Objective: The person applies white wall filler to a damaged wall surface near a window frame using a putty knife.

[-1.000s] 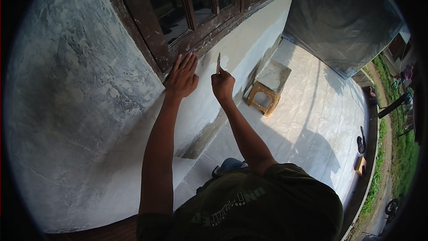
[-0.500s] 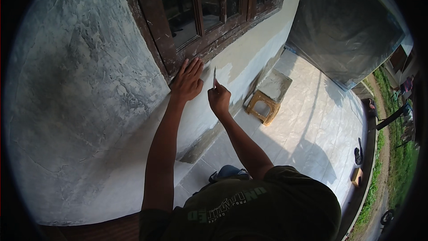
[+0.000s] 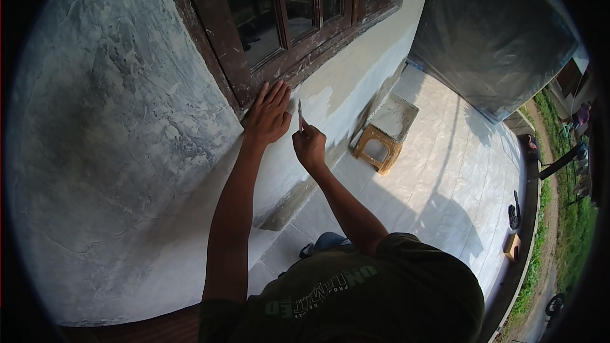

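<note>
My left hand (image 3: 268, 114) lies flat with fingers stretched against the lower corner of the brown wooden window frame (image 3: 238, 79). Just to its right, my right hand (image 3: 309, 145) is closed round a putty knife (image 3: 300, 114), seen nearly edge-on, its thin blade pointing up along the wall (image 3: 337, 114) below the sill. Whether the blade touches the wall I cannot tell. Around the blade the wall is partly coated white, with beige patches showing. Rough grey-white plaster (image 3: 127, 101) covers the wall left of the window.
A tan plastic stool (image 3: 379, 160) stands by the wall's foot, beside a shallow tray (image 3: 412, 117) smeared with plaster. Light sheeting (image 3: 438, 171) covers the floor. Dark plastic sheeting (image 3: 489, 38) hangs at the far end. A small box (image 3: 512, 248) rests near the right edge.
My right hand has shifted slightly left with the putty knife, bringing the blade closer to my left hand. The left hand stays on the window frame.
</note>
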Action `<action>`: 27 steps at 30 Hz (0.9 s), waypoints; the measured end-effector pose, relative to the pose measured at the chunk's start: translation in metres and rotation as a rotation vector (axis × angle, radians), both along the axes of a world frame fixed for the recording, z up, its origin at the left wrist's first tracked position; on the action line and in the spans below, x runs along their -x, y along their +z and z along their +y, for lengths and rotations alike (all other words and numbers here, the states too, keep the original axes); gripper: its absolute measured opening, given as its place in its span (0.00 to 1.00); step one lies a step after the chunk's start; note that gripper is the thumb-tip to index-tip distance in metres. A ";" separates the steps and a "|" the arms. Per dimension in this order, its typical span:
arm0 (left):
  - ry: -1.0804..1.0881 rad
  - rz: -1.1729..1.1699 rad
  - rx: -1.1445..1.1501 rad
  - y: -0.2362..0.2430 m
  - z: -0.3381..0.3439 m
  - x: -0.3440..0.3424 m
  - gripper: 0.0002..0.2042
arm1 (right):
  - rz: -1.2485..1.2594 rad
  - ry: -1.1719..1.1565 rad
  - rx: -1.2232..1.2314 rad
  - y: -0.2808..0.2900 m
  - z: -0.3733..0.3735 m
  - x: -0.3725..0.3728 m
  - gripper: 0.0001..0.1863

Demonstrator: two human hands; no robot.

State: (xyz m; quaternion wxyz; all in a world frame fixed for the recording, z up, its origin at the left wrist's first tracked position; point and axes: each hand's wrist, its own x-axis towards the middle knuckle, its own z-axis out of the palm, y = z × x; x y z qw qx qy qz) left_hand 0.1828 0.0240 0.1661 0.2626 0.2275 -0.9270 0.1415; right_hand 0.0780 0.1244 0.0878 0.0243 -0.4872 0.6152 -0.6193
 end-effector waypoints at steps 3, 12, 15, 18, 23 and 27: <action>0.012 -0.031 0.007 0.004 0.002 0.003 0.26 | -0.099 -0.123 -0.145 0.017 -0.018 0.038 0.23; 0.022 -0.054 -0.060 0.004 0.002 0.003 0.27 | -0.003 -0.045 -0.138 -0.015 -0.022 0.000 0.16; -0.008 0.000 -0.007 -0.001 0.000 0.003 0.26 | -0.019 -0.043 -0.092 -0.013 -0.011 -0.001 0.21; -0.001 -0.018 0.005 0.004 0.003 0.006 0.26 | -0.091 -0.141 -0.117 0.008 -0.019 0.026 0.22; -0.015 0.000 0.007 0.005 0.002 0.011 0.26 | 0.024 -0.115 -0.004 0.022 -0.036 0.024 0.15; -0.043 0.039 -0.017 0.003 0.001 0.007 0.25 | 0.079 -0.025 -0.001 0.015 -0.014 0.001 0.20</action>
